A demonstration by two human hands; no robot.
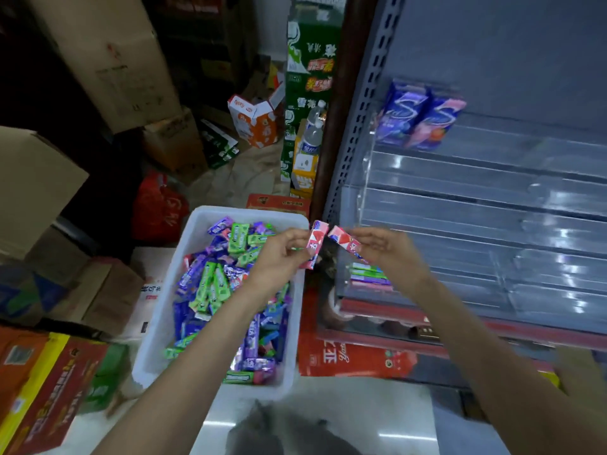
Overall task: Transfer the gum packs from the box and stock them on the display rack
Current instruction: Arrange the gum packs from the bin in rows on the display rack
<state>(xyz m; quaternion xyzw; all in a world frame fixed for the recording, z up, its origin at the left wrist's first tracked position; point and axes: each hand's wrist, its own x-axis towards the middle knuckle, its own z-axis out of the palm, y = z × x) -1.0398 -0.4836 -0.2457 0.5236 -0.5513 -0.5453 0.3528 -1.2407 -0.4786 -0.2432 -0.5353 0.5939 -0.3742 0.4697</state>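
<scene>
Gum packs [216, 290] mostly sit heaped in the bin [297, 290], with one pink pack pinched in each hand, left [279, 257] and right [391, 251], near the rack's [460, 208] left edge; I'd square both up before sliding them in.

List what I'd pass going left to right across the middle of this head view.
Brown cardboard box → red plastic bag → white plastic bin of gum packs → left hand → right hand → clear acrylic display rack.
</scene>
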